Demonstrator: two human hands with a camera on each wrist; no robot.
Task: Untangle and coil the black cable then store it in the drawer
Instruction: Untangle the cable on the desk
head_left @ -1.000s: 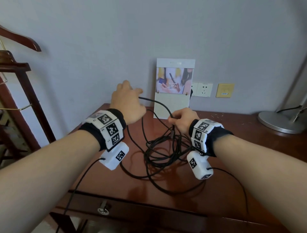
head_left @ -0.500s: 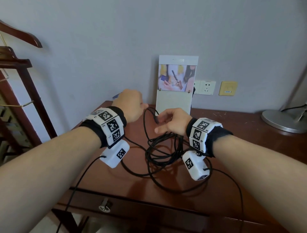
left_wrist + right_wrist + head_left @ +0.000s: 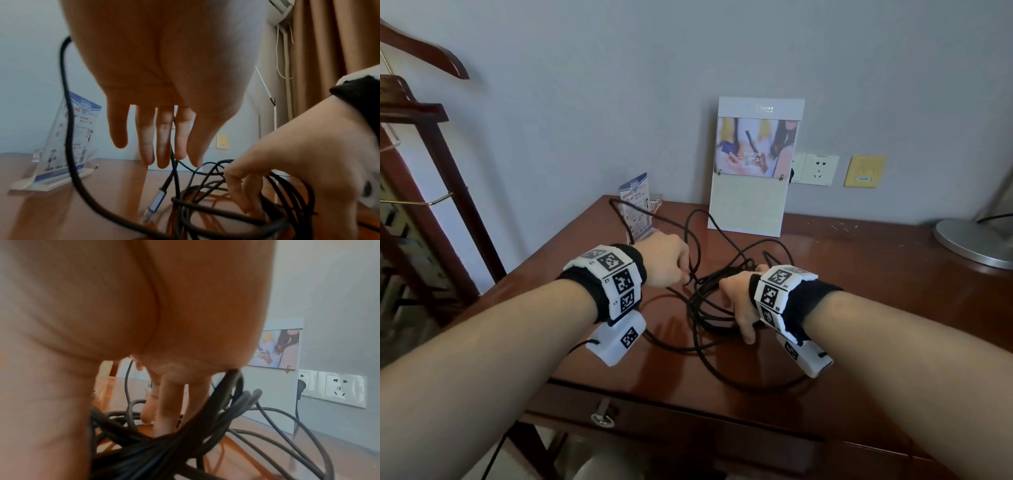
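Your left hand [image 3: 671, 262] has dropped from its raised pull at the back and now hangs with fingers straight over the black cable [image 3: 709, 308]. Your right hand [image 3: 739, 305] has lowered onto the bundle (fingers curled through the loops).

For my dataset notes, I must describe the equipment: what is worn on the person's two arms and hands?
Both forearms are bare, with no sleeves or gloves. The left hand and right hand each have a black wristband wrapped by a white segmented band printed with black square markers. A white camera box, also marked, hangs under each wrist, with a thin black wire leaving it.
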